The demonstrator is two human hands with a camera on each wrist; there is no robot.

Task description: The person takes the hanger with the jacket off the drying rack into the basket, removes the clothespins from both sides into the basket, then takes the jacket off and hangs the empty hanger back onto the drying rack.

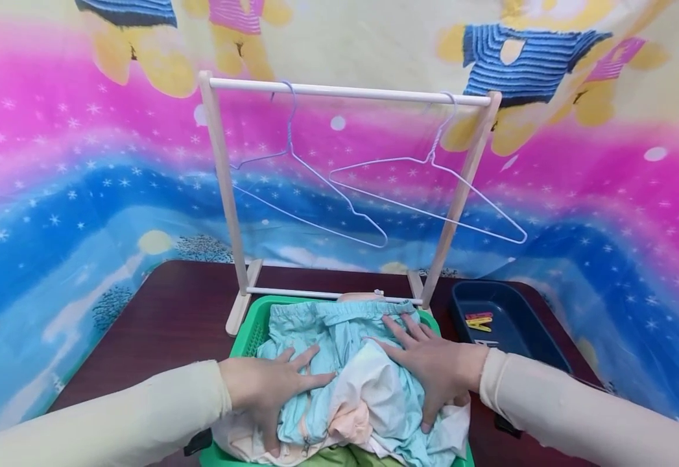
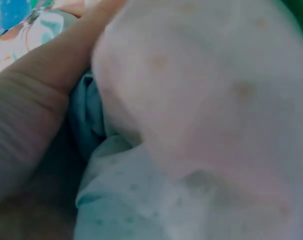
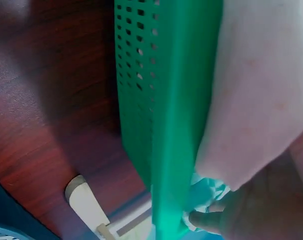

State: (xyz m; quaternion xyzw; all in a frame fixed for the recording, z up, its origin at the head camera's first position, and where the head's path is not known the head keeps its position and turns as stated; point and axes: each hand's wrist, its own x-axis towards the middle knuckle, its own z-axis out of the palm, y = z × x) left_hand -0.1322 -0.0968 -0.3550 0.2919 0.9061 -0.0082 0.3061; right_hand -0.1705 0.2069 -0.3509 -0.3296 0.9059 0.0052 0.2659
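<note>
A light-blue garment with a gathered waistband [image 1: 339,314] lies on top of a heap of clothes in a green plastic basket [image 1: 250,336]. My left hand [image 1: 272,386] rests on the heap's left side with its fingers spread. On the right side, my right hand [image 1: 435,366] presses on the same garment, fingers also spread. Between the hands bulges white cloth [image 1: 374,383] with a peach piece [image 1: 351,421] below it. Green fabric [image 1: 347,457] shows at the near edge. Pale spotted cloth [image 2: 191,100] fills much of the left wrist view.
Behind the basket stands a wooden rack [image 1: 351,91] with two wire hangers, a left hanger [image 1: 316,224] and a right hanger [image 1: 427,211]. A dark blue tray [image 1: 517,318] with several clothespins [image 1: 479,322] sits on the right of the brown table [image 1: 158,311]. A printed curtain surrounds the table.
</note>
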